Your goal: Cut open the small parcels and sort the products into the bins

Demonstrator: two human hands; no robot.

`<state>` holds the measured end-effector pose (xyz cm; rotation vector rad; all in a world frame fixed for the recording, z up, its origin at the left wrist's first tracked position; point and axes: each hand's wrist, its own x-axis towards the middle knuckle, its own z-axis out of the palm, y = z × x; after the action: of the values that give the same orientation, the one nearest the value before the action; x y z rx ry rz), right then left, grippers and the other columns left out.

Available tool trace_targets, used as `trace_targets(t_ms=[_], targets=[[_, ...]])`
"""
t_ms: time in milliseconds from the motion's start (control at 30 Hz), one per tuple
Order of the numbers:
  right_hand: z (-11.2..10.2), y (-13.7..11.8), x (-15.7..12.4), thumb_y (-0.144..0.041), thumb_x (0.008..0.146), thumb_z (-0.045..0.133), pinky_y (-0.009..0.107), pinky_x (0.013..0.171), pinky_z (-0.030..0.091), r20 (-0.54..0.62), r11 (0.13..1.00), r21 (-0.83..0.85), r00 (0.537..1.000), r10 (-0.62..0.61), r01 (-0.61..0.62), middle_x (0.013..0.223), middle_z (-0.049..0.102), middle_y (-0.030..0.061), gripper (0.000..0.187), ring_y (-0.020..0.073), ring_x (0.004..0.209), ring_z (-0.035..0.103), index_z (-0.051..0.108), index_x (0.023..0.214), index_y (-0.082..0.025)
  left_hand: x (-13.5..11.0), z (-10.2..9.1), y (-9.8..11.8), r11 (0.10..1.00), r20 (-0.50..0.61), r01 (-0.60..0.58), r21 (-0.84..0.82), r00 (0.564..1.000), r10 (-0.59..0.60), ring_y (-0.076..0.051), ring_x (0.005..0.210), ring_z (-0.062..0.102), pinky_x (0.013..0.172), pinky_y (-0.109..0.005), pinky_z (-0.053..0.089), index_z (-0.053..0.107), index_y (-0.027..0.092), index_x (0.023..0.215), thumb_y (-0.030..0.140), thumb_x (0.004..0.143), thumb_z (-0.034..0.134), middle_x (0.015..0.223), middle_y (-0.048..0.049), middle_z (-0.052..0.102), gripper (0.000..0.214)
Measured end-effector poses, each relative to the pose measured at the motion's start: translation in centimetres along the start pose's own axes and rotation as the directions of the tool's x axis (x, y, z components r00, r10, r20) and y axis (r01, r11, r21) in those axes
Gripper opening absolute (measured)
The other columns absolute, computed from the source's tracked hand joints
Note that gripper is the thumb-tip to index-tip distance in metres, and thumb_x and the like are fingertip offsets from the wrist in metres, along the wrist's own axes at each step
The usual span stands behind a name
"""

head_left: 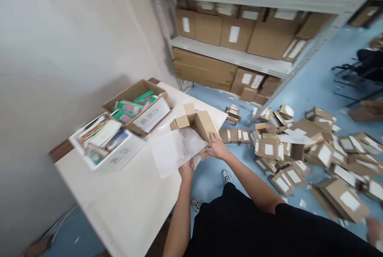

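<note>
An open cardboard box (206, 126) with its flaps up sits at the right edge of the white table. My right hand (217, 146) grips its near right side, the fingers lying over the wall. A thin, translucent white packing sheet (170, 149) spills from the box's opening onto the table. At the near edge of that sheet my left hand (187, 170) is closed on it, its fingertips partly hidden. What lies inside the box is covered by the sheet.
On the table (119, 209) stand a cardboard box (152, 117) of green packets and a white box (119, 155) of mixed packets. Shelving (227, 53) holds cartons behind. Many discarded boxes (269, 149) cover the floor at right. Another person's blurred hand (374, 231) shows at the right edge.
</note>
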<state>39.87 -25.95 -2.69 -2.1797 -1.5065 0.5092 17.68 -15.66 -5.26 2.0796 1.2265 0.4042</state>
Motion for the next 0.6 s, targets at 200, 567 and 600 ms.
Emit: trace_targets(t_ms=[200, 567, 600], targets=[[-7.5, 14.9, -6.0, -0.022, 0.086, 0.079, 0.058, 0.123, 0.035, -0.353, 0.974, 0.054, 0.908, 0.224, -0.22, 0.165, 0.042, 0.0115, 0.01, 0.0353, 0.155, 0.029, 0.078, 0.096, -0.021, 6.6, 12.7, 14.3, 0.961, 0.187, -0.276, 0.014, 0.945, 0.268, -0.034, 0.146, 0.049, 0.13, -0.054, 0.025, 0.08, 0.026, 0.112, 0.031, 0.094, 0.062, 0.133, -0.0065, 0.074, 0.026], [-14.3, 30.2, -15.0, -0.024, 0.093, 0.07, 0.054, 0.118, 0.044, -0.619, 0.866, 0.125, 0.644, 0.45, -0.485, 0.152, 0.055, 0.0171, 0.007, 0.0342, 0.149, 0.039, 0.075, 0.093, -0.019, 8.6, 27.9, 32.6, 0.724, 0.461, -0.672, 0.155, 0.698, 0.548, -0.032, 0.143, 0.052, 0.124, -0.048, 0.038, 0.078, 0.027, 0.123, 0.023, 0.092, 0.065, 0.143, -0.0057, 0.069, 0.034], [-15.1, 31.1, -15.2, -0.025, 0.094, 0.069, 0.054, 0.119, 0.043, -0.626, 0.858, 0.122, 0.632, 0.457, -0.499, 0.151, 0.056, 0.0175, 0.009, 0.0342, 0.149, 0.04, 0.075, 0.094, -0.019, 8.8, 28.8, 34.0, 0.719, 0.48, -0.683, 0.13, 0.678, 0.557, -0.032, 0.141, 0.054, 0.123, -0.048, 0.039, 0.079, 0.027, 0.122, 0.021, 0.091, 0.065, 0.14, -0.0067, 0.07, 0.034]])
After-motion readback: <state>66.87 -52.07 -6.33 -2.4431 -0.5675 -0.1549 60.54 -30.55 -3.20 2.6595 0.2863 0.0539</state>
